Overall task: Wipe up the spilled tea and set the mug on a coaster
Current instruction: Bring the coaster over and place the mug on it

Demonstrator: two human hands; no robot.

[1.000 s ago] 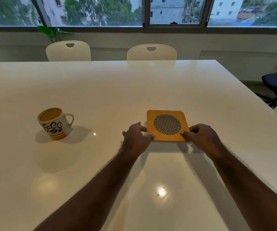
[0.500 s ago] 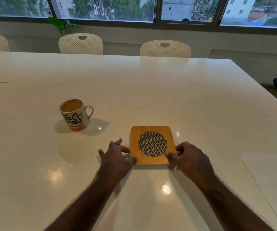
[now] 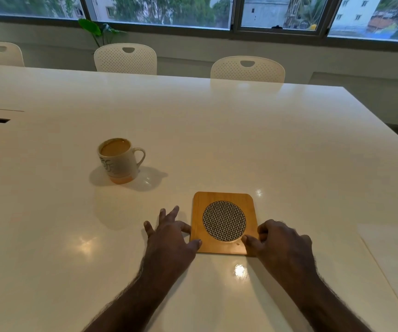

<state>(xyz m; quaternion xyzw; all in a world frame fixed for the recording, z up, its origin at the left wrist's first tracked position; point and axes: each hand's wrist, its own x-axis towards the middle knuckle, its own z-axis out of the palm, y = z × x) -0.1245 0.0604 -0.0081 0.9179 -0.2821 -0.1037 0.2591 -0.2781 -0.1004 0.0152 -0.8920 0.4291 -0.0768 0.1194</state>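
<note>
Two hands flank the square wooden coaster (image 3: pixel 224 222) on the glossy white tabletop (image 3: pixel 217 130): left hand (image 3: pixel 172 238) splayed, fingers spread; right hand (image 3: pixel 281 243) curled at its edge.

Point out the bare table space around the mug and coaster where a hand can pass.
Free: the strip between mug and coaster, the wide table beyond both up to the chairs, and everything right of the coaster. Crowded: the coaster's near corners, where the left hand and right hand touch it.
</note>
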